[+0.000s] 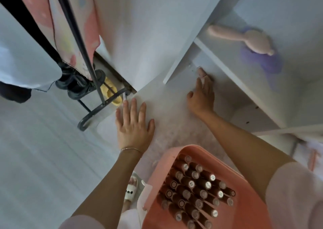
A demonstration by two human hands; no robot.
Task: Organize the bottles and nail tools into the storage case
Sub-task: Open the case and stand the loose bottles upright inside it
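Observation:
A pink storage case [157, 174] stands at the near edge of the white desk [167, 97], its inside packed with several upright brown nail polish bottles [194, 188]. My left hand [133, 125] lies flat on the desk, fingers spread, to the left of and beyond the case. My right hand [201, 94] reaches far back under the low shelf. Its straight fingers touch a small pink object [201, 71] against the back corner, and the thumb stays apart from it. Blur hides what the object is.
A white shelf unit [227, 68] rises on the right, holding a pink hairbrush [244, 38] on something purple. A dark clothes rack [94, 96] with black shoes and yellow slippers stands on the floor to the left. A white slipper [131, 192] shows below the desk edge.

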